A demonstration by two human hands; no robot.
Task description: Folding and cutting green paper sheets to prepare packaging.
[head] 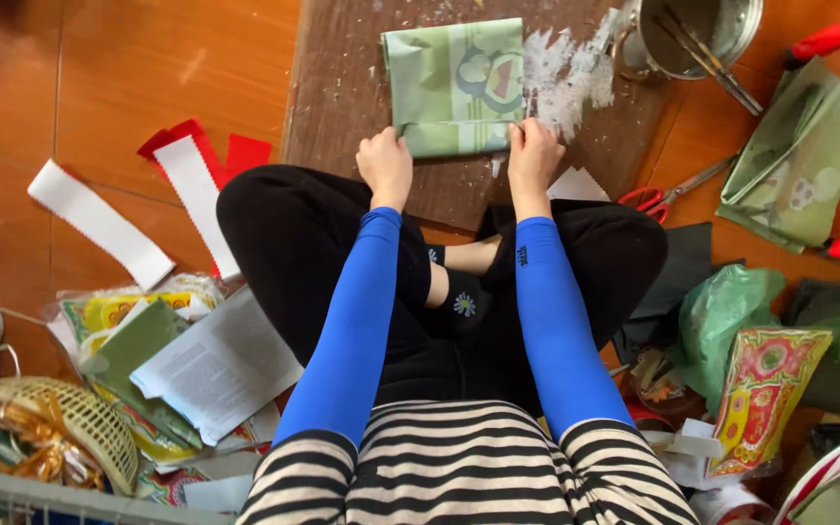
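A folded green patterned paper [454, 83] lies on a brown wooden board [342, 87] smeared with white paste. My left hand [386, 165] presses its near left corner with curled fingers. My right hand [534, 157] pinches the near right corner of the same paper. Both forearms wear blue sleeves, and I sit cross-legged in black trousers behind the board.
A metal pot [697, 34] with sticks stands at the board's far right. Red-handled scissors [668, 194] and more green paper [799, 156] lie to the right. White and red paper strips [192, 185] lie left; a woven basket [70, 428] and printed sheets sit near left. Green bags lie right.
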